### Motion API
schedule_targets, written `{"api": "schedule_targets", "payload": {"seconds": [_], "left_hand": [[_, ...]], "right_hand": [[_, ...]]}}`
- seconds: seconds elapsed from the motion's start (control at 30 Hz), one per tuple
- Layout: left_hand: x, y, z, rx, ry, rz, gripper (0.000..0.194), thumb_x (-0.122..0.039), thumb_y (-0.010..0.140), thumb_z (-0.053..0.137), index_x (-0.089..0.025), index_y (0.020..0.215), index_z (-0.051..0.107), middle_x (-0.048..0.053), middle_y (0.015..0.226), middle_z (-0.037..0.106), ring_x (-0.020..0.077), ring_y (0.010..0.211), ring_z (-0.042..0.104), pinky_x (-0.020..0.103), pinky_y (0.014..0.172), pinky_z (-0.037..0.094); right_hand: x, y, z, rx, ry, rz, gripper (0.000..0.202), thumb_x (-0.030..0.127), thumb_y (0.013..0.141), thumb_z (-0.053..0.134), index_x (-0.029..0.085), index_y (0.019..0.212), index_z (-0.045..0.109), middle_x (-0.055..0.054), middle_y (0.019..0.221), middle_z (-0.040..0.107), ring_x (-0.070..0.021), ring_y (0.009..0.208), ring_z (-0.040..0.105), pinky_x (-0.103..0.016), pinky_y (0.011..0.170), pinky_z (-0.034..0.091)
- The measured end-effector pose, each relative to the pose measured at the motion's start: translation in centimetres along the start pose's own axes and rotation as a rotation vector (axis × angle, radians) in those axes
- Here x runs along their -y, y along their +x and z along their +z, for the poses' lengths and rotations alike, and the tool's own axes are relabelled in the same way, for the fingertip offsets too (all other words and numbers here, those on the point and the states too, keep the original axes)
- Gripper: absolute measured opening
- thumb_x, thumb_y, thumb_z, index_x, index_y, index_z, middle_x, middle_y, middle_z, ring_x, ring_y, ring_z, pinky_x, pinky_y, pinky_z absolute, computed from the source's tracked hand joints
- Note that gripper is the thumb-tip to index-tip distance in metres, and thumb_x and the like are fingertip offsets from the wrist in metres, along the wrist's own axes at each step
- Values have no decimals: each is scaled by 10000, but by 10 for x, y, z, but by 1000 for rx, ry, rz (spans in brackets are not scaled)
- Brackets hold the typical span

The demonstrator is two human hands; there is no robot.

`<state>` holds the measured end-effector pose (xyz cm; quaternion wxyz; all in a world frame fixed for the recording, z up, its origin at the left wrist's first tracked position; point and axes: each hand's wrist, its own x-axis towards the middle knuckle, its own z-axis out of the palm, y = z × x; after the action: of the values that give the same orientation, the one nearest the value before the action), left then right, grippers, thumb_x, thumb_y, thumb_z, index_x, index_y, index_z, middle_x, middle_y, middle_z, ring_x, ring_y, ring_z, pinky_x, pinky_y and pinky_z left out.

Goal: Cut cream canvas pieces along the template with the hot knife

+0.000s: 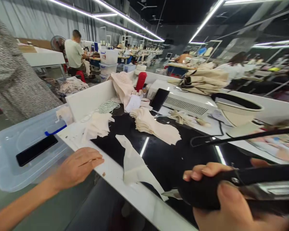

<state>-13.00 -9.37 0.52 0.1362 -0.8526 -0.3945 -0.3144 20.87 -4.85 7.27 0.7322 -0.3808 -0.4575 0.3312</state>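
Observation:
My right hand (221, 195) is wrapped round a bulky black handheld device (199, 192) with a pointed metal tip; its exact kind I cannot make out. The tip touches or nearly touches the lower end of a thin, pale cloth piece (137, 163), which lies on the glossy black work surface (183, 160) and over its white edge. At that white edge is my left hand (79, 166), thumb and fingers drawn together, nothing visible in them. Beyond the pale piece are a stack of cream cut cloth pieces (156, 125) and another cream pile (98, 125).
A dark phone (159, 99) leans by a white vented box (183, 102); a red bottle (141, 81) stands behind. At left, another phone (37, 150) lies on a translucent plastic lid (9, 157). A black strap or cord (243, 137) crosses the right side. A patterned garment (26, 70) is close by at left.

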Motion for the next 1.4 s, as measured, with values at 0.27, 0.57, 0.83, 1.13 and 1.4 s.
{"api": "schedule_targets", "payload": {"seconds": [0.27, 0.57, 0.83, 1.13, 1.4], "left_hand": [[12, 109, 63, 317, -238, 555, 305, -106, 1110, 452, -201, 1162, 737, 47, 1283, 764, 155, 1274, 663, 317, 1139, 515], [-15, 106, 69, 469, 34, 163, 518, 69, 891, 517, -155, 1349, 608, 111, 1251, 703, 250, 1060, 675, 372, 889, 585], [-65, 115, 54, 481, 1, 82, 67, -219, 1029, 603, -186, 971, 608, 14, 853, 599, 188, 704, 602, 303, 615, 494], [-64, 123, 68, 240, -177, 423, 218, -24, 1035, 476, -160, 937, 615, 44, 893, 653, 170, 840, 635, 294, 791, 554], [-69, 125, 89, 185, -245, 584, 242, -101, 1093, 494, -145, 941, 677, 52, 940, 720, 151, 895, 687, 275, 881, 583]], "right_hand": [[18, -7, 10, -38, 7, -37, 526, 275, 757, 849, 323, 1226, 616, 52, 728, 683, -210, 573, 621, -406, 534, 583], [12, -5, -4, 10, 23, -96, 517, 315, 795, 876, 319, 1249, 629, 38, 742, 700, -202, 554, 636, -397, 520, 592], [4, 7, 2, -34, 78, -181, 523, 289, 834, 856, 315, 1293, 605, 50, 774, 717, -165, 568, 641, -322, 522, 564], [2, 4, 16, -46, 45, -164, 522, 313, 835, 832, 318, 1279, 560, 60, 760, 683, -163, 549, 634, -320, 509, 554], [-4, -2, 15, -16, 60, -167, 542, 312, 854, 835, 324, 1320, 557, 58, 785, 690, -156, 575, 640, -310, 538, 563]]}}
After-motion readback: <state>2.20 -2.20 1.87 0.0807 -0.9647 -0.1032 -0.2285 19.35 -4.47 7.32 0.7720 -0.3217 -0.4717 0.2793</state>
